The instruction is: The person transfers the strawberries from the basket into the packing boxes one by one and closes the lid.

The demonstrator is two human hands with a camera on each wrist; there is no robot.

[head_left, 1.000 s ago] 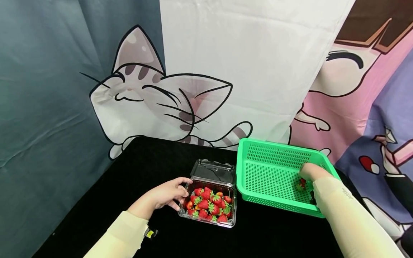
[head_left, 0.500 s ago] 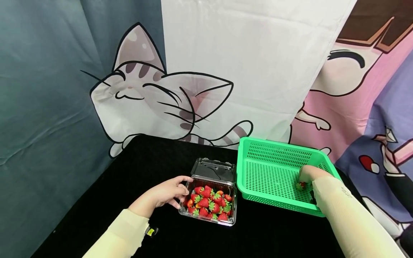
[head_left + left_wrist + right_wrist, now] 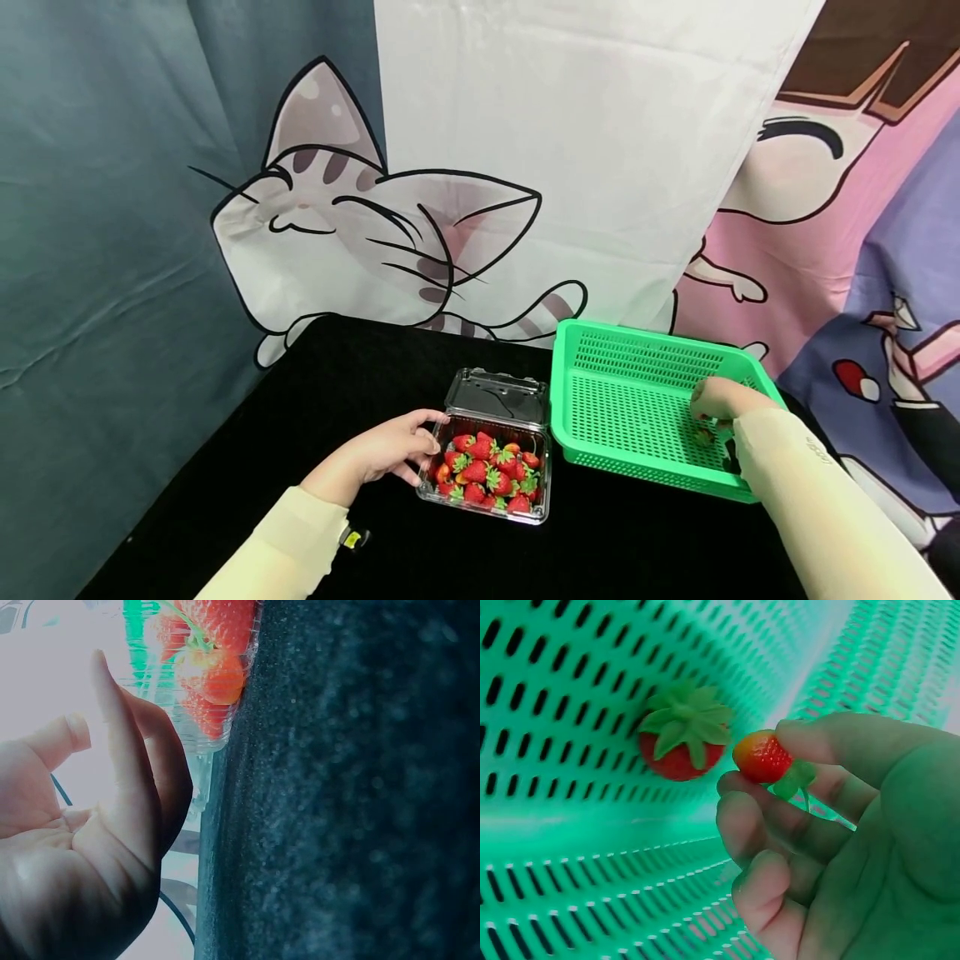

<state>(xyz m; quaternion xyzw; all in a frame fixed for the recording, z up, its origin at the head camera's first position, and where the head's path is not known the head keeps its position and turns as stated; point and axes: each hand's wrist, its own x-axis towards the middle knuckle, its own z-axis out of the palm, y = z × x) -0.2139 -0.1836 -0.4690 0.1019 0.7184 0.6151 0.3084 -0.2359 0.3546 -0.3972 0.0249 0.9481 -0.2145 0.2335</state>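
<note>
In the right wrist view, my right hand pinches a small red-and-orange strawberry between thumb and index finger. Beside it a larger strawberry lies on the floor of the green basket, leaves facing the camera. From the head view, the pinched fruit is hidden behind the hand. My left hand rests with spread fingers along the left rim of a clear plastic clamshell box. Red strawberries with green leaves fill the box, and its lid is folded back.
The basket stands right beside the box, on a black cloth. Behind them hangs a curtain printed with a cat and cartoon figures. A dark band with a yellow-green tag shows at my left wrist.
My right hand has risen a little inside the basket, and the larger strawberry's leaves show below it. My left hand and the box have stayed in place.
</note>
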